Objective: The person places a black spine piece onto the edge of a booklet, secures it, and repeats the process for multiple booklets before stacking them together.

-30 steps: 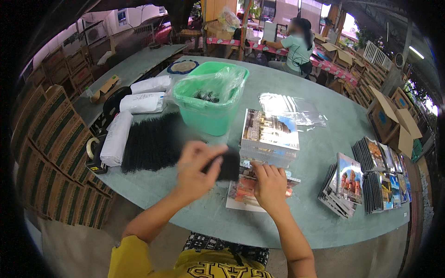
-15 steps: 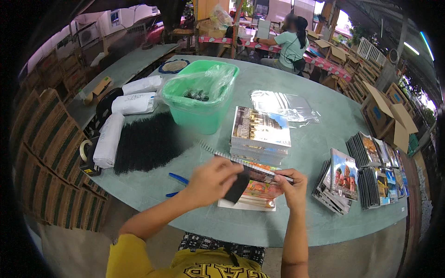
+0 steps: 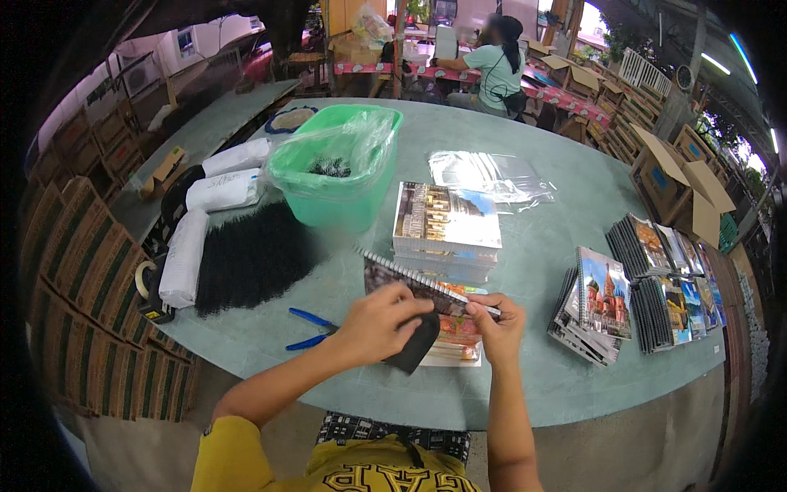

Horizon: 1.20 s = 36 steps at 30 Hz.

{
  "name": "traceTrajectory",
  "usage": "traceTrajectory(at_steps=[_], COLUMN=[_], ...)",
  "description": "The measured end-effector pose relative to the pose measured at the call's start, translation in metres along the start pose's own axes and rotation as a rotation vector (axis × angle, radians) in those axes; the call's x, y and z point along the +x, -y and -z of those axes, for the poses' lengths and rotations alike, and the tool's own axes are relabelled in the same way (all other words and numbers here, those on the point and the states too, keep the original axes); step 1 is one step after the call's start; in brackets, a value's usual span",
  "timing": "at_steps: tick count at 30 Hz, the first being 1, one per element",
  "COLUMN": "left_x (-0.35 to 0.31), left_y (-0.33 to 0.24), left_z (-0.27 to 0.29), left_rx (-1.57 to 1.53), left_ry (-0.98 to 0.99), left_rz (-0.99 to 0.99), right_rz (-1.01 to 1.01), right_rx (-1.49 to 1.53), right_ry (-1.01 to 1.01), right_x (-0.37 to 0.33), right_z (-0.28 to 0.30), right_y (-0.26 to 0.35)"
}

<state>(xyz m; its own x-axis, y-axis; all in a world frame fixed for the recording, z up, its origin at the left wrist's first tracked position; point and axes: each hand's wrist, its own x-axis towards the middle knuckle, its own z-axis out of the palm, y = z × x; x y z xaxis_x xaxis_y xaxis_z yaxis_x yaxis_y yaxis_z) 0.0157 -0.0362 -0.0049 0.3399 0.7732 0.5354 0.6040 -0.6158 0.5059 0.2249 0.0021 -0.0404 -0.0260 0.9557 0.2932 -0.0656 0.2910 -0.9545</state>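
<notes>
A spiral notebook (image 3: 377, 277) with a dark cover is held at a slant above the table, its wire coil (image 3: 410, 275) running along the upper edge. My right hand (image 3: 498, 326) pinches the right end of that edge between thumb and fingers. My left hand (image 3: 381, 324) is closed against the notebook's lower left part, fingers bent over it; a black flap (image 3: 414, 348) shows below them. Under the notebook lie colourful printed booklets (image 3: 459, 332), partly hidden. Blue-handled pliers (image 3: 310, 330) rest left of my left hand, partly covered by the forearm.
Beyond my hands stands a stack of printed booklets (image 3: 447, 217). Black coils (image 3: 258, 254) lie piled left of a green bin (image 3: 336, 201), beside white rolled packs (image 3: 184, 258). Clear plastic sleeves (image 3: 492, 176) and finished notebooks (image 3: 602, 295) are rightward. A person (image 3: 492, 70) sits far back.
The loose coil length beyond the notebook's left end looks shorter, and more dark cover shows there. My left hand, blurred before, is now steadier. The whole view has shifted slightly.
</notes>
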Motion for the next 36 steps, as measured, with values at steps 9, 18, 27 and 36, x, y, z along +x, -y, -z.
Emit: traceTrajectory(at_steps=[9, 18, 27, 36], left_x=[0.016, 0.037, 0.044, 0.015], left_y=[-0.015, -0.031, -0.038, -0.042], left_z=[0.000, 0.002, -0.007, -0.034], left_rx=[-0.015, 0.096, 0.071, 0.041], left_ry=[-0.251, -0.686, -0.393, -0.181], left_rz=[0.037, 0.051, 0.005, -0.029], right_rz=[0.007, 0.069, -0.031, 0.063], right_rx=[0.041, 0.156, 0.228, 0.198], right_ry=[-0.012, -0.003, 0.128, 0.119], right_x=[-0.005, -0.003, -0.009, -0.002], right_z=[-0.002, -0.006, 0.001, 0.006], right_y=[0.002, 0.000, 0.006, -0.003])
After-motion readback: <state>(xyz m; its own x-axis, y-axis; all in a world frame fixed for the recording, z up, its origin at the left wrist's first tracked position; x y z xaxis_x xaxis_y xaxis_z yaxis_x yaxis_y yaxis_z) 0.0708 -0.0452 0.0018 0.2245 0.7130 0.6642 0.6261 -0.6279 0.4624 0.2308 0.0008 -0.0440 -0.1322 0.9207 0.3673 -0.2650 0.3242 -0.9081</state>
